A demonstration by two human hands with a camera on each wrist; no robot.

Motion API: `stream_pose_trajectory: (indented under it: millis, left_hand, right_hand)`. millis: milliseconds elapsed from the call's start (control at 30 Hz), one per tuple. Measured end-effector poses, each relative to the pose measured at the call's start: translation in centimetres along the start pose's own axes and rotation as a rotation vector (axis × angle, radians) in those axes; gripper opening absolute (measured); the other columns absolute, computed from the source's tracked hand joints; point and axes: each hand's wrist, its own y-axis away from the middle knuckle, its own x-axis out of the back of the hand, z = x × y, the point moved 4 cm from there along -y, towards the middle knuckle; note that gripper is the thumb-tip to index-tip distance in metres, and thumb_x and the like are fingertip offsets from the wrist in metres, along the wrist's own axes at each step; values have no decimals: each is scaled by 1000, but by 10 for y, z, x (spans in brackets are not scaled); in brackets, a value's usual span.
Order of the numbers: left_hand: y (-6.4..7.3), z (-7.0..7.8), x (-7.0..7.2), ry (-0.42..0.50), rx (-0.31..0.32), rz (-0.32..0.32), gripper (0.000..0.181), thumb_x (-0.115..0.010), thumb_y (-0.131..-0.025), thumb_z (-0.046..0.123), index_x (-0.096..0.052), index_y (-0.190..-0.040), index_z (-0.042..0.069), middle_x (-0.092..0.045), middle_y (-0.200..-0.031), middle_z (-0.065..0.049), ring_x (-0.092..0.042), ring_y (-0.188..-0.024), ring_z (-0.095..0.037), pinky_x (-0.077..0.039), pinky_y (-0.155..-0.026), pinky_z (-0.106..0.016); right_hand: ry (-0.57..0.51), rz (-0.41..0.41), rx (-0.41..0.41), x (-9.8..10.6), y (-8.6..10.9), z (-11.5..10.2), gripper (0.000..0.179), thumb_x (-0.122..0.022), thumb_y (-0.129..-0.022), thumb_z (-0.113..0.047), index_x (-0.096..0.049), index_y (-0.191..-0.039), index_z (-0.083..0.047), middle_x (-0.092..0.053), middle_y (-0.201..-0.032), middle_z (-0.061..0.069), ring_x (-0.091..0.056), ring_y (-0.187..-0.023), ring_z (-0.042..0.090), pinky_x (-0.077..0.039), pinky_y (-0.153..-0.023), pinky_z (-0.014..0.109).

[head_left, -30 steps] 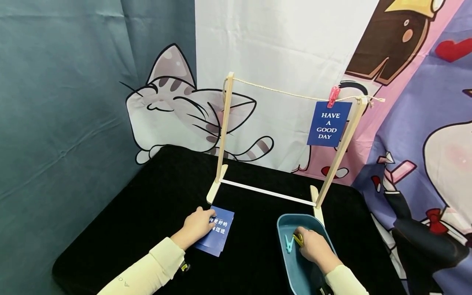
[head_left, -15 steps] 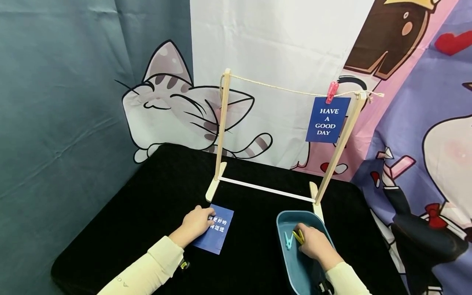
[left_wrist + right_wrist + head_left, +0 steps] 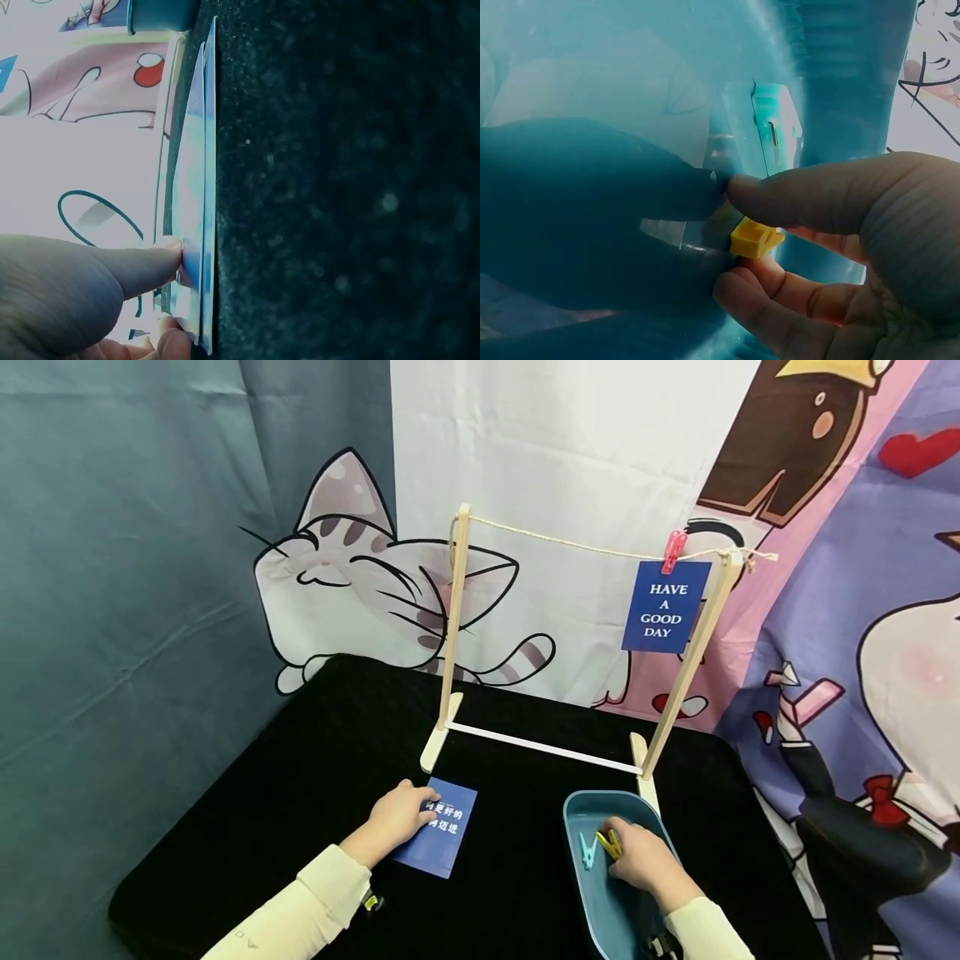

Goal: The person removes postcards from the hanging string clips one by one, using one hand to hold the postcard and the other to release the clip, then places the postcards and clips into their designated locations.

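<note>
My left hand (image 3: 393, 820) rests on a small stack of blue cards (image 3: 437, 846) with white lettering. In the left wrist view the thumb (image 3: 146, 268) touches the top card, and two card edges lie slightly apart. Inside the blue-green tray (image 3: 572, 868), my right hand (image 3: 647, 862) pinches a yellow clothespin (image 3: 611, 843) between thumb and fingers. Close beside it lies a turquoise clothespin (image 3: 588, 852); the right wrist view shows this clothespin (image 3: 775, 127) just past the thumb. Part of the cards is hidden under the left hand.
Behind the hands stands a wooden frame (image 3: 455, 622) with a string (image 3: 555, 537). A blue card (image 3: 664, 608) reading "HAVE A GOOD DAY" hangs there from a pink clothespin (image 3: 674, 552). Black cloth (image 3: 360, 727) covers the table, and printed curtains (image 3: 570, 435) surround it.
The yellow clothespin has turned a little in the right hand's fingers. The left hand stays on the cards, whose near edges look more even than a second ago. The head view shifted slightly.
</note>
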Motion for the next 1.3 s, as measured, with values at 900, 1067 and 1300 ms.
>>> stream_pose_trajectory:
  millis: [900, 1067, 1300]
  left_hand:
    - [0, 3, 5, -49, 66, -32, 47, -70, -93, 32, -60, -139, 30, -63, -103, -14, -63, -78, -29, -50, -57, -46]
    - [0, 8, 17, -61, 80, -35, 47, -69, -93, 34, -61, -139, 31, -65, -106, -16, -64, -83, -31, -52, -60, -49]
    - [-7, 22, 31, -30, 51, -27, 44, -69, -93, 33, -63, -136, 30, -66, -106, -14, -61, -76, -25, -50, -55, -43]
  right_hand:
    - [-610, -242, -6, 20, 16, 15, 70, -77, -89, -15, -38, -144, 4, -59, -120, 27, -62, -104, 34, -55, -83, 50]
    - [-640, -226, 12, 31, 18, 9, 69, -75, -91, -16, -38, -146, 2, -46, -136, 37, -52, -120, 48, -53, -89, 55]
    - [-604, -143, 56, 41, 18, 6, 63, -75, -91, -14, -44, -142, 5, -49, -134, 37, -55, -120, 49, -54, -88, 54]
